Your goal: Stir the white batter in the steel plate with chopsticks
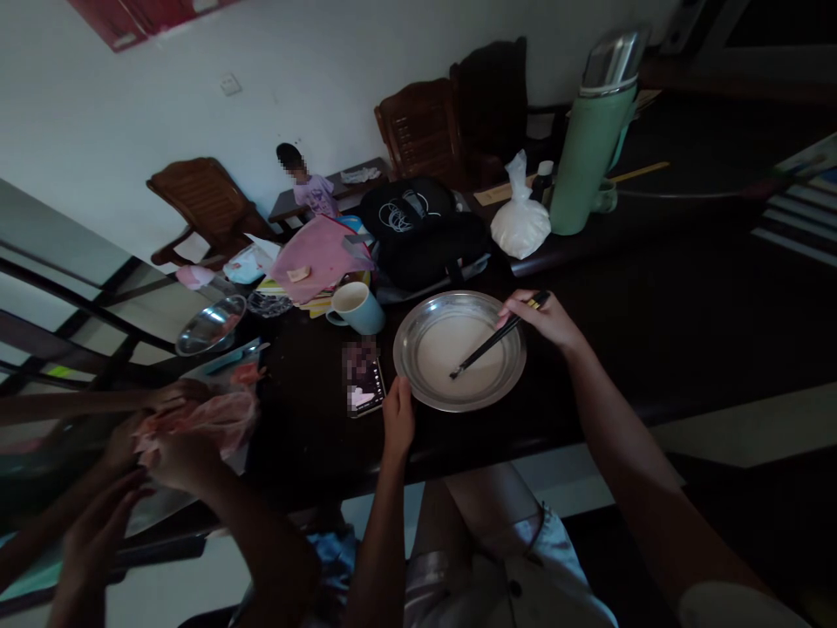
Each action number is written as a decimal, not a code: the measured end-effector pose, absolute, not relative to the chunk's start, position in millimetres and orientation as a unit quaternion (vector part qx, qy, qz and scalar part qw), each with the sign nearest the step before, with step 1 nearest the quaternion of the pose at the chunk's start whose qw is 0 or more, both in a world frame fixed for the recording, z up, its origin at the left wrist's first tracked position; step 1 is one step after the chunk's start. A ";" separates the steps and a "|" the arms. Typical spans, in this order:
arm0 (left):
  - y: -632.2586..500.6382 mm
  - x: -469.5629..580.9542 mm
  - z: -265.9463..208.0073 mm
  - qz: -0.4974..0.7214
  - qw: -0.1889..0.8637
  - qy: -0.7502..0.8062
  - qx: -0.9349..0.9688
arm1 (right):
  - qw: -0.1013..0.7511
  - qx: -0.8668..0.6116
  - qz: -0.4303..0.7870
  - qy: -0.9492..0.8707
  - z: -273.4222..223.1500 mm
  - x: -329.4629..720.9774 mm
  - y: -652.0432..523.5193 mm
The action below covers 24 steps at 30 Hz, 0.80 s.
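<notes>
On the dark table before me is a wide metal bowl (409,340) with pale, whitish liquid (438,344) in it. My left hand (398,414) grips the bowl's near left rim, thumb on top and the other fingers mostly hidden. Over the right side of the bowl, my right hand (542,318) is closed round a pair of black chopsticks (487,347). Their tips slant down to the left into the liquid. A phone (367,384) with a lit screen lies just left of my left hand. Behind it stands a light blue mug (359,310).
Other people's hands (187,453) handle a pink plastic bag (226,419) at the left. Beyond my bowl are a black bag (425,235), a tied bag of white powder (521,222) and a tall green thermos (592,157). Another metal bowl (209,327) sits far left. A child (317,192) is near the wall.
</notes>
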<state>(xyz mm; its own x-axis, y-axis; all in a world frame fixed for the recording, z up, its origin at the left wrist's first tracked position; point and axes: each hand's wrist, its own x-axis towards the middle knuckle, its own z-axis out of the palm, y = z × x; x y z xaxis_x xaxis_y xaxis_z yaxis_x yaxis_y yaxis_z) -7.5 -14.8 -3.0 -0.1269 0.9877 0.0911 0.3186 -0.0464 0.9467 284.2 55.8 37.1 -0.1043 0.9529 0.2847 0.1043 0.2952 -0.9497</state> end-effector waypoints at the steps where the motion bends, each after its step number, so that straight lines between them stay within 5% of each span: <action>1: -14.8 -7.2 -2.6 0.465 0.359 0.590 0.554 | 0.509 -0.422 0.414 -0.626 36.4 283.0 56.3; 8: -15.0 -6.3 -3.4 0.469 0.369 0.586 0.548 | 0.568 -0.460 0.367 -0.575 40.1 287.5 57.3; 14: -14.7 -7.7 -4.9 0.465 0.365 0.584 0.557 | 0.509 -0.424 0.412 -0.626 38.2 281.3 55.8; 24: -14.6 -8.7 -6.8 0.467 0.361 0.585 0.556 | 0.539 -0.453 0.396 -0.590 39.7 285.8 55.8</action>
